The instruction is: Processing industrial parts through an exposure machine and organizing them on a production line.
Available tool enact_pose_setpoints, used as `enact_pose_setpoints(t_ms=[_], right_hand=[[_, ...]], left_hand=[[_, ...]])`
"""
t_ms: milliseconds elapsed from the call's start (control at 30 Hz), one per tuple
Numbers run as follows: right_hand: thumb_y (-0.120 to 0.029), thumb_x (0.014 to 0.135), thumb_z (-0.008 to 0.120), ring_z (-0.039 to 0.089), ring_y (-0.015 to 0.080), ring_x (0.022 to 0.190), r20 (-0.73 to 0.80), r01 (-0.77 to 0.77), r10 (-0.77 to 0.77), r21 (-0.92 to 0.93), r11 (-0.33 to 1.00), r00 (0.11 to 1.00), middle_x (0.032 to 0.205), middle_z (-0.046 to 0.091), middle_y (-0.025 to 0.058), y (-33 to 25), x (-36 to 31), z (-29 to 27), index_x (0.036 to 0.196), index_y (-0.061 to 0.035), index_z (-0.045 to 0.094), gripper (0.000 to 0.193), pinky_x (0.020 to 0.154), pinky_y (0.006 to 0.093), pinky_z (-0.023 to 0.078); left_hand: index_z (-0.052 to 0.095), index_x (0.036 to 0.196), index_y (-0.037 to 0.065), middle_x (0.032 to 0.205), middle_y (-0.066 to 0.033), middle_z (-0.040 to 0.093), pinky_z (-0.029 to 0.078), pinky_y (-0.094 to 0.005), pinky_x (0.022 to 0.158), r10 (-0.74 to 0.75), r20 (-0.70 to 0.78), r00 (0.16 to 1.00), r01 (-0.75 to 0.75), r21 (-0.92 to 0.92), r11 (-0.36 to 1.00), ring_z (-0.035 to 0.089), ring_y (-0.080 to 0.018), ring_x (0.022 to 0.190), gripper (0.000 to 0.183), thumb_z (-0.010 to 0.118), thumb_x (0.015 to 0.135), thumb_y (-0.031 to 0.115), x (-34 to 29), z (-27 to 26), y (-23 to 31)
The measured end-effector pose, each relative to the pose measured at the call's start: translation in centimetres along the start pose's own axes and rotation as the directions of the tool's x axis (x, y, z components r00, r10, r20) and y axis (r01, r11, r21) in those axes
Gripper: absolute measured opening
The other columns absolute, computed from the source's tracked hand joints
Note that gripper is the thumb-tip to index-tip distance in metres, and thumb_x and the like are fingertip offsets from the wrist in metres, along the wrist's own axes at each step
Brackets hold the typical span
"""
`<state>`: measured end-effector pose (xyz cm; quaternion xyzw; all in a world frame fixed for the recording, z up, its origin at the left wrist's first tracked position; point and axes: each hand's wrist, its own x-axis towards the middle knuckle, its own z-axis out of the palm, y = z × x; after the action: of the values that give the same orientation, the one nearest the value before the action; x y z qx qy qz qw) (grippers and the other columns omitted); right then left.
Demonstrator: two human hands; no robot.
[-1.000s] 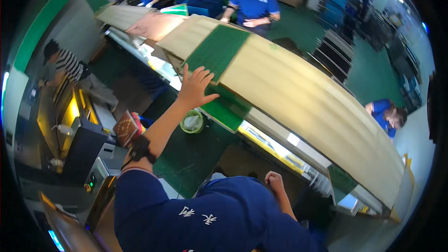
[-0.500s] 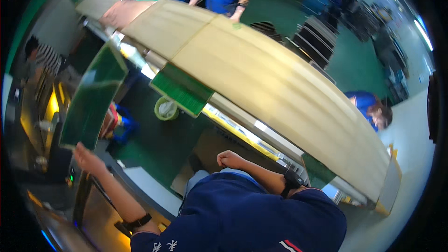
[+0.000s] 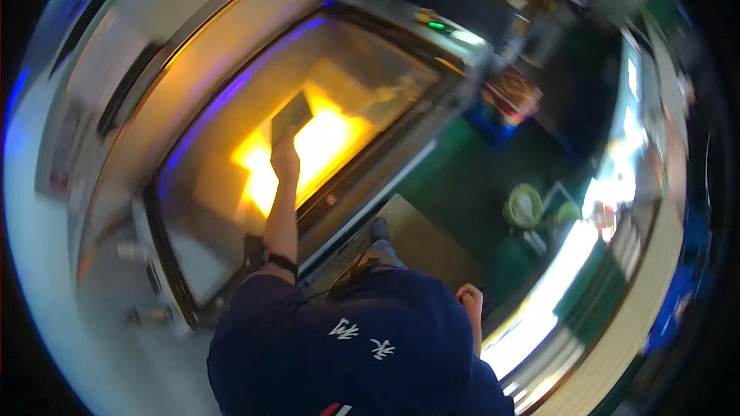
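Observation:
My left hand (image 3: 285, 160) reaches out over a framed, glass-like machine bed (image 3: 223, 185) lit from within by bright yellow light. Its fingers are closed on the near end of a thin, flat panel (image 3: 292, 114), which looks dark against the glow and is smeared by motion. Whether the panel touches the bed, I cannot tell. Beside my body on the right hangs my right hand (image 3: 470, 297), fingers curled, with nothing visible in it.
A raised lid (image 3: 185, 62) runs along the machine's far left side. On the floor stand a light green bin (image 3: 524, 206) and a red and blue stack (image 3: 509, 100). A long pale worktable (image 3: 655, 262) with bright lamps below curves along the right. Another machine glows yellow beyond.
My view has swung left from the long worktable to the lit machine. The left hand has moved with its green panel over the glowing bed. My right hand stays near my body.

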<state>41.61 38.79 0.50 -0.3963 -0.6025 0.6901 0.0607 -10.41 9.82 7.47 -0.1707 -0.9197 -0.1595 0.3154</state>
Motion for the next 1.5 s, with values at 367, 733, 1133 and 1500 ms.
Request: enact_pose_setpoints(t_ms=[367,733,1133,1500], right_hand=[[0.0,0.071,0.042,0.046,0.008,0.053,0.301,0.143,-0.01,-0.422,0.895,0.954,0.06,0.055,0.002,-7.5,16.0,11.2,0.068,-0.0023,0.062,0.02,0.05,0.0242,0.037],[-0.003,0.073,0.046,0.054,0.0127,0.058,0.564,0.277,0.15,-0.598,0.752,0.812,0.062,0.058,0.0045,-15.9,25.6,17.2,0.069,-0.0034,0.062,0.017,0.055,0.0293,0.043],[-0.001,0.068,0.043,0.053,0.0137,0.054,0.792,0.568,0.232,-0.577,0.587,0.564,0.059,0.056,0.0063,-18.3,30.0,13.2,0.068,-0.0012,0.062,0.019,0.052,0.029,0.041],[-0.005,0.072,0.046,0.057,0.0172,0.053,0.86,0.59,0.391,-0.51,0.626,0.328,0.059,0.06,0.0119,-15.7,34.3,6.7,0.065,-0.0027,0.064,0.019,0.052,0.0307,0.044]], left_hand=[[0.034,0.149,0.019,0.159,-0.0026,0.027,0.019,-0.066,0.111,-0.183,0.568,0.802,0.066,0.221,0.973,0.026,-0.0337,0.144,0.064,0.047,0.096,0.052,-0.1,7.3,-6.3],[0.026,0.154,0.025,0.162,0.002,0.018,0.007,-0.0615,0.117,-0.16,0.619,0.769,0.105,0.124,0.987,0.012,-0.0291,0.149,0.066,0.039,0.097,0.057,0.8,8.3,-13.7],[0.047,0.138,0.013,0.153,-0.0192,0.03,0.014,-0.0641,0.113,0.072,-0.492,0.868,0.063,0.252,0.966,0.02,-0.0454,0.143,0.063,0.066,0.086,0.044,12.1,-18.7,-1.5],[0.073,0.096,0.014,0.088,-0.0078,0.072,0.055,-0.0469,0.075,-0.258,-0.02,0.966,0.201,0.688,0.698,0.069,-0.0318,0.084,0.034,0.068,0.078,0.043,21.3,-39.2,-0.9]])
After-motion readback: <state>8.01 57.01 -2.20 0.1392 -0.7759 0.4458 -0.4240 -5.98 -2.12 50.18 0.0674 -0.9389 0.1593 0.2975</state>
